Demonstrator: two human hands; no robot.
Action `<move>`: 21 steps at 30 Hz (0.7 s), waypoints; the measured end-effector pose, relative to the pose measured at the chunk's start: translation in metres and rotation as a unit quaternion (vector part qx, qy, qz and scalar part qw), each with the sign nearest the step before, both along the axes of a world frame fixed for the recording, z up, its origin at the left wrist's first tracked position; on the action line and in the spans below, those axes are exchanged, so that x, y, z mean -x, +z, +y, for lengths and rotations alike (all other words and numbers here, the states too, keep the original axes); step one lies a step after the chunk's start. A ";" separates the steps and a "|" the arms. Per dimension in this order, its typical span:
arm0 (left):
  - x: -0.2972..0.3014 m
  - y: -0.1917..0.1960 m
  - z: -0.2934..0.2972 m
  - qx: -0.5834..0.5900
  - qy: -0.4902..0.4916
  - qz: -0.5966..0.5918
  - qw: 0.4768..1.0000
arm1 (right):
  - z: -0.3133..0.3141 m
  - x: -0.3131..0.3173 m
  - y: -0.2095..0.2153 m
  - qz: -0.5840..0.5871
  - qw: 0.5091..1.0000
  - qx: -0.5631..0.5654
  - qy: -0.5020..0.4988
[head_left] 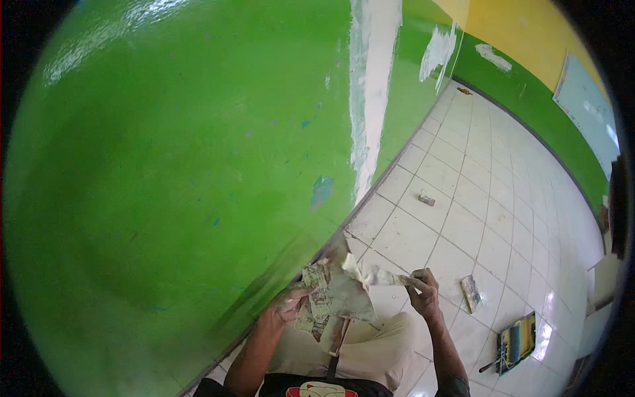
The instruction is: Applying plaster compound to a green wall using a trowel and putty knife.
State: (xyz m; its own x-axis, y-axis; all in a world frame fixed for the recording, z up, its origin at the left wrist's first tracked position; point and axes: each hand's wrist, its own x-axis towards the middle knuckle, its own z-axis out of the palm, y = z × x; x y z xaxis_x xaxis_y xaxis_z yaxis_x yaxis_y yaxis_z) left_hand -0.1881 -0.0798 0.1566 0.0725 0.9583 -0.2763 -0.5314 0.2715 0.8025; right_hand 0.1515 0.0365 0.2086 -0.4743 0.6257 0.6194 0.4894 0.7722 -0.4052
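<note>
- I see the right hand (424,293) clamped on a scraper (388,276), fingers closed round its handle, the smeared blade pointing left.
- Just left of that grip, the blade's end is right at a pale lump of putty (351,267) on a putty-smeared plate (350,301).
- Left of the plate, the left hand (292,303) is clamped on its edge (I can't make out every finger from here).
- Below both grips, I see beige trousers (390,347).
- Left of the grips and beyond stands a green wall (198,159), bearing a white strip (377,73).
- Right of the right hand, on the tiled floor (407,235), lie a flat block (470,294) and, farther off, a paint tray (527,329).
</note>
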 end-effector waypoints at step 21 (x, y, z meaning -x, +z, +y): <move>-0.001 -0.110 0.014 0.053 -0.011 0.181 0.982 | -0.076 0.067 -0.018 -0.178 0.964 0.083 -0.181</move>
State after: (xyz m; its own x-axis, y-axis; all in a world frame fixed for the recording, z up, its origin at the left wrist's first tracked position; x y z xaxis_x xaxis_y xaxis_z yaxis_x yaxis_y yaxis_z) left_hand -0.1874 -0.0653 0.0465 -0.0292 0.9220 -0.3860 -0.2089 0.3720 0.9044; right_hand 0.0848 -0.0392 0.1910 -0.3704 0.8663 0.3352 0.8458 0.4637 -0.2638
